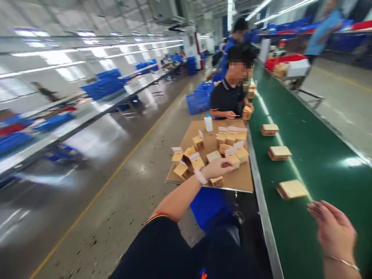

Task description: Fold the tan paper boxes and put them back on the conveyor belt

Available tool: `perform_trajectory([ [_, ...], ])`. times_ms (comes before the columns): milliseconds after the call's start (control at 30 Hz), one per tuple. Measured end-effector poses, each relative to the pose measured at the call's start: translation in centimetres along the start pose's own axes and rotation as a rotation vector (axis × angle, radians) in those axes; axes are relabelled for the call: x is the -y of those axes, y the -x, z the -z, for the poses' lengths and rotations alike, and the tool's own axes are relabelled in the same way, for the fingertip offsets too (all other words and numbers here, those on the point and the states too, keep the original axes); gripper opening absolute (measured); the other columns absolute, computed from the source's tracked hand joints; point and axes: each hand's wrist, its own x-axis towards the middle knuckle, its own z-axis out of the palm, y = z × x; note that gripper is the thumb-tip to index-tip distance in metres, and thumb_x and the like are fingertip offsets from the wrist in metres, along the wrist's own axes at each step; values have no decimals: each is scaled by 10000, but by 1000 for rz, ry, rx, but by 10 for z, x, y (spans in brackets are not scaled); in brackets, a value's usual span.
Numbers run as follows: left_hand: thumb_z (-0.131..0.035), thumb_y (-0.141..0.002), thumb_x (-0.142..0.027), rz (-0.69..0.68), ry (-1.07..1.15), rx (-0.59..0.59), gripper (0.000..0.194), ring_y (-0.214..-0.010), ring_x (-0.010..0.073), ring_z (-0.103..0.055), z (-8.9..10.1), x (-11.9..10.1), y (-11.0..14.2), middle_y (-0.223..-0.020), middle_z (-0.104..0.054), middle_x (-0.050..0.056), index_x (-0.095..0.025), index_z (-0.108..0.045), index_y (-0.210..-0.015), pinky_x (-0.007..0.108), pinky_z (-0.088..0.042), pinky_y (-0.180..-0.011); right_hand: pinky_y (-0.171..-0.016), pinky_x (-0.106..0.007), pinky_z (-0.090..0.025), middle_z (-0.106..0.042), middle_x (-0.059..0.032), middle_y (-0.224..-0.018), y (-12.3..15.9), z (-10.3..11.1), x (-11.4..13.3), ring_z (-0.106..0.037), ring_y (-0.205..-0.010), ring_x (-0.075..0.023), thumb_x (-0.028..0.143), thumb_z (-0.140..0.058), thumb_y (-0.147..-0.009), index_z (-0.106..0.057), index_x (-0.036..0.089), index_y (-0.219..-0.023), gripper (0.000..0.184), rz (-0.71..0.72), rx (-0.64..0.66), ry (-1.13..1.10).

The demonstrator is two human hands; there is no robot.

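Note:
My left hand [217, 169] reaches over the cardboard-topped table [200, 131], its fingers curved with a gap between thumb and forefinger. Just beyond its fingertips is a small tan box [234, 162], which the hand overlaps in view; no grip on it shows. Another small box [216, 182] lies below the palm, partly hidden. My right hand [335, 228] hovers over the green conveyor belt [328, 166], fingers loosely extended and holding nothing I can see. Nearest to it, a closed box [292, 189] lies on the belt, apart from the fingertips.
More boxes, some with raised flaps [196, 161], crowd the table beside a white bottle [208, 123]. Two boxes [279, 152] [269, 130] sit farther up the belt. Across the table a person [229, 93] holds a box. Blue crates [199, 99] stand behind; a metal rail [261, 209] edges the belt.

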Motion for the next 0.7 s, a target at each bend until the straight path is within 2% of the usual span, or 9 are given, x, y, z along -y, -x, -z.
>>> perform_trajectory([
  [67, -593, -769, -272, 81, 36, 75, 225, -931, 207, -631, -12, 32, 33, -982, -711, 89, -125, -677, -918, 311, -475, -890, -619, -326, -524, -643, -49, -805, 48, 33, -1, -615, -678, -165, 481, -761, -586, -608, 202, -853, 416, -72, -136, 65],
  [167, -596, -728, -350, 268, 56, 162, 277, -911, 226, -634, -30, 75, 76, -930, -710, 90, -128, -673, -874, 324, -479, -869, -536, -287, -474, -629, -24, -682, 103, 38, -19, -597, -603, -162, 438, -683, -554, -602, 184, -785, 353, -277, -49, 245],
  [300, -618, -669, -475, 416, 112, 294, 427, -933, 240, -626, -51, 106, 113, -928, -698, 76, -135, -661, -924, 320, -487, -818, -575, -279, -453, -597, 3, -625, 154, 28, -54, -560, -579, -145, 352, -564, -607, -585, 195, -738, 206, -342, 87, 403],
  [400, -636, -644, -503, 441, 146, 383, 467, -945, 237, -615, -63, 116, 126, -959, -690, 82, -139, -656, -935, 323, -467, -850, -615, -280, -454, -604, 4, -651, 183, 21, -74, -567, -605, -151, 343, -524, -650, -574, 203, -733, 170, -345, 213, 473],
  [533, -627, -642, -510, 445, 218, 480, 442, -923, 216, -592, -74, 137, 146, -932, -676, 59, -155, -649, -905, 314, -439, -874, -645, -270, -448, -622, 8, -680, 206, 6, -88, -581, -641, -158, 306, -521, -685, -587, 207, -779, 152, -347, 359, 630],
  [600, -616, -644, -510, 474, 241, 509, 416, -886, 203, -577, -76, 159, 162, -879, -659, 35, -166, -640, -879, 311, -431, -865, -646, -260, -438, -620, 15, -668, 214, -4, -91, -587, -649, -157, 268, -527, -706, -593, 208, -788, 122, -333, 425, 735],
  [700, -632, -624, -543, 517, 262, 524, 403, -838, 195, -556, -70, 204, 192, -778, -620, 8, -180, -629, -800, 310, -420, -842, -656, -250, -418, -618, 15, -661, 227, -31, -90, -595, -666, -151, 194, -506, -743, -594, 198, -793, 101, -311, 495, 883],
])
